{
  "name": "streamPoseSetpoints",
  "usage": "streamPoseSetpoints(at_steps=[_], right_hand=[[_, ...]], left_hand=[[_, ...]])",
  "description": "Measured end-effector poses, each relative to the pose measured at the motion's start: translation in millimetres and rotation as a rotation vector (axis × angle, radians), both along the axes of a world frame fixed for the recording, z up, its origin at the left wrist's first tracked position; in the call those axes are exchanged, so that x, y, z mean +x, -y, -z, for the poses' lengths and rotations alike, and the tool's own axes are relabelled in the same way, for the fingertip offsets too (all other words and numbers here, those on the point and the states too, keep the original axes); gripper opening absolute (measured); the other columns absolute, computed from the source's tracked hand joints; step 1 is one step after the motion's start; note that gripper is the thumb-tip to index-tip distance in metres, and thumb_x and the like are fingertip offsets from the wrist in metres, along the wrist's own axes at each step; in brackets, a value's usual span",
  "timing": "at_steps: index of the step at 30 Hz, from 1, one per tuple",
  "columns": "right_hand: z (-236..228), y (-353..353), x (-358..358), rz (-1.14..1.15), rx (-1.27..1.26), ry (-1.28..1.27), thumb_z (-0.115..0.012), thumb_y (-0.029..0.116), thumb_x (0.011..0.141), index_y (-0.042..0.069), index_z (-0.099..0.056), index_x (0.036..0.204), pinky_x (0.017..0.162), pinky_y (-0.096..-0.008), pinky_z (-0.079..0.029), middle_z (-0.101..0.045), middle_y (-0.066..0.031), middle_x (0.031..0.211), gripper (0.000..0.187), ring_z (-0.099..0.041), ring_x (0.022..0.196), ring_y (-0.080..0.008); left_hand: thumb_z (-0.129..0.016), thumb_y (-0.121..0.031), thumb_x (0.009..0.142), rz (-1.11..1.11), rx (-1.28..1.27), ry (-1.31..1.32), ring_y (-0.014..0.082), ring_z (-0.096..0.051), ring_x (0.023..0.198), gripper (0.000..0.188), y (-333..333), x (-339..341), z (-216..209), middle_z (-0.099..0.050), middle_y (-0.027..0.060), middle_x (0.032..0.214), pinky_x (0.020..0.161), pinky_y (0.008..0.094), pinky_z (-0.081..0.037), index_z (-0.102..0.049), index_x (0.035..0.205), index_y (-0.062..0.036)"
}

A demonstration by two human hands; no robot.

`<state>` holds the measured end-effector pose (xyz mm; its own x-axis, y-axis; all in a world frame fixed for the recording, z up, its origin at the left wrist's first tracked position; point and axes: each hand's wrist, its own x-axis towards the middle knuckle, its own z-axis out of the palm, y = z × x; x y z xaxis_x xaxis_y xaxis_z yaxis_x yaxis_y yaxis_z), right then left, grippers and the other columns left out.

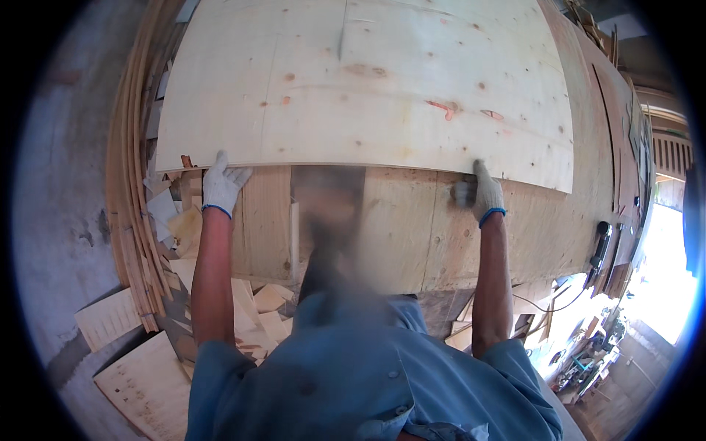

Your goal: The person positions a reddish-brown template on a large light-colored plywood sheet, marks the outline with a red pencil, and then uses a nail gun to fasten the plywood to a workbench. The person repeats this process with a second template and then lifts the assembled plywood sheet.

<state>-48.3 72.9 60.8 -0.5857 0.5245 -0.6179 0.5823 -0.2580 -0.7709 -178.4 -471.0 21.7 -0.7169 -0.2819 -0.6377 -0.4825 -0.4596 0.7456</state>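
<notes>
A large pale plywood sheet (353,81) with knots and a few reddish marks stretches across the upper view. My left hand (223,187), in a white knit glove with a blue cuff, holds its near edge toward the left corner, thumb on top. At the same edge, toward the right corner, my gloved right hand (487,192) grips with the thumb over the top; its other fingers are partly blurred. Beneath the sheet lies a wider, darker wooden board surface (412,228), with a dark gap between its panels in front of me.
Long thin wood strips (132,184) lean along the left wall. Wood offcuts (257,309) litter the floor by my legs. A black handheld device (602,239) with a cable hangs at the right. Beyond it sits cluttered machinery (596,353) near a bright opening.
</notes>
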Motion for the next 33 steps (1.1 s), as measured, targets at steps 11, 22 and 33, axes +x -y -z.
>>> streamPoseSetpoints(at_steps=[11, 22, 33], right_hand=[[-5, 82, -30, -0.420, 1.331, -0.395, -0.066, 0.039, 0.091, 0.006, -0.063, 0.122, 0.106, -0.0399, -0.044, -0.060, -0.0151, 0.135, 0.046, -0.054, 0.127, -0.0321], [16, 124, -71, -0.510, 1.599, -0.641, -0.061, 0.017, 0.082, 0.002, -0.058, 0.096, 0.094, -0.0504, -0.042, -0.059, -0.0185, 0.110, 0.020, -0.054, 0.106, -0.0393], [6, 128, -69, -0.510, 1.607, -0.675, -0.062, 0.014, 0.080, 0.004, -0.056, 0.091, 0.089, -0.0479, -0.042, -0.059, -0.0152, 0.101, 0.016, -0.056, 0.102, -0.0368]], left_hand=[[-0.056, -0.032, 0.098, 0.414, -1.603, -0.658, 0.0355, -0.064, 0.101, 0.032, -37, 22, -24, -0.068, 0.0174, 0.111, 0.087, 0.0452, -0.050, -0.065, 0.104, -0.0010], [-0.056, -0.024, 0.096, 0.369, -1.831, -0.975, 0.0357, -0.055, 0.121, 0.031, -72, -21, 5, -0.064, 0.0186, 0.124, 0.103, 0.0482, -0.040, -0.063, 0.115, -0.0012], [-0.049, -0.022, 0.097, 0.431, -1.856, -0.925, 0.0336, -0.054, 0.122, 0.033, -75, -22, -7, -0.063, 0.0168, 0.127, 0.104, 0.0455, -0.040, -0.064, 0.118, -0.0007]])
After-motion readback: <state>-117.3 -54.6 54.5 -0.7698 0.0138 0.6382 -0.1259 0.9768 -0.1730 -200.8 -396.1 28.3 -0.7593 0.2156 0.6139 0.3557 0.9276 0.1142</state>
